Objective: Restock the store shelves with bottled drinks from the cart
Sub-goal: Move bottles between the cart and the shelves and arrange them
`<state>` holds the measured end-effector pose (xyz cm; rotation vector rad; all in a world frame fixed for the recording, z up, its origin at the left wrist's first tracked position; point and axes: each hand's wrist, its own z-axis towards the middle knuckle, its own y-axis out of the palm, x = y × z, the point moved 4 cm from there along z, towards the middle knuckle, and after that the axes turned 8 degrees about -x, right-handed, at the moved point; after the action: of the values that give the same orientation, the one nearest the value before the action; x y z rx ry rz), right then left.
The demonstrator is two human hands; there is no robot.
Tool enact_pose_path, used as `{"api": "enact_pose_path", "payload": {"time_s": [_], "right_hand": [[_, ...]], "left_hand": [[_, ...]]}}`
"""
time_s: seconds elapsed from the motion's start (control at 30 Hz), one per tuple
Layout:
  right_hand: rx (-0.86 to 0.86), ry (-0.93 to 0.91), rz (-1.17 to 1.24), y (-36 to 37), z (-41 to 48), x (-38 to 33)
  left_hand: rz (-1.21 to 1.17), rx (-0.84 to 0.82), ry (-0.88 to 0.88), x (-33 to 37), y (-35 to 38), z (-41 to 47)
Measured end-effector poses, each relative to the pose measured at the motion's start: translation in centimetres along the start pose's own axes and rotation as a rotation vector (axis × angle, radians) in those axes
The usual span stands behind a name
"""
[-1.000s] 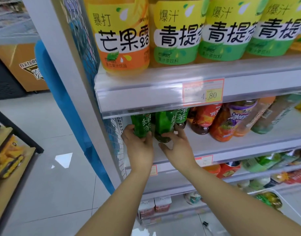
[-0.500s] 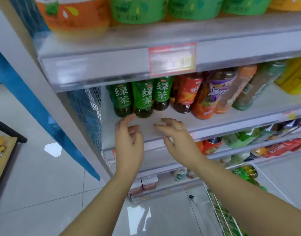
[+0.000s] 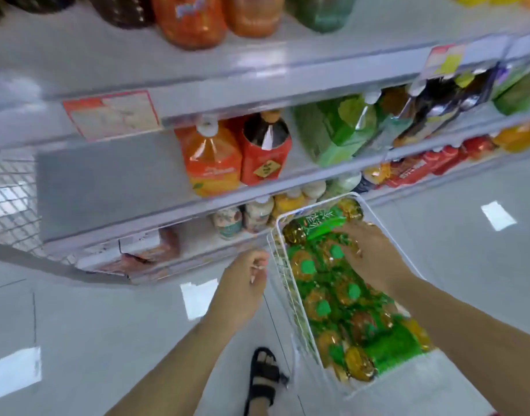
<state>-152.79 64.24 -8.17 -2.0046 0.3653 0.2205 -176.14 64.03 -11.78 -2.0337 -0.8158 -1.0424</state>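
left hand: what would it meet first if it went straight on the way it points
Likely the cart's white wire rim, right beside the left hand, with the bottom shelf beyond it; depth is unclear.

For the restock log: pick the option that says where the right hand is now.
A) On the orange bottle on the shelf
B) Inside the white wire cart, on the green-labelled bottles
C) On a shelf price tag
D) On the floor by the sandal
B: the right hand reaches inside the white wire cart and lies on the green-labelled bottles, away from the shelves and the floor.
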Motion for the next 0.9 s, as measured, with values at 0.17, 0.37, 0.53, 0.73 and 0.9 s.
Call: {"api": "enact_pose_path", "payload": {"time_s": [0.17, 0.37, 0.53, 0.73, 0.9], "right_hand": [[-0.089, -0.019, -0.192, 3.7, 7.0, 5.2], [-0.060, -0.111, -0.609, 4.8, 12.2, 7.1], [-0.119, -0.127, -0.716, 3.8, 13.5, 6.8], [-0.149, -0.001, -0.248, 1.9, 7.6, 5.6], [-0.079, 0.091, -0.017, 3.2, 2.7, 4.5]], "left_hand": [[0.012, -0.066, -0.079, -2.6, 5.5, 4.5], [0.058, -0.106, -0.068, -4.0, 8.6, 7.3], [0.076, -0.133, -0.100, -3.8, 8.6, 7.2], [-0.017, 0.135, -0.152, -1.7, 7.0, 7.1], [-0.328, 0.044, -0.269, 1.5, 8.6, 5.5]]}}
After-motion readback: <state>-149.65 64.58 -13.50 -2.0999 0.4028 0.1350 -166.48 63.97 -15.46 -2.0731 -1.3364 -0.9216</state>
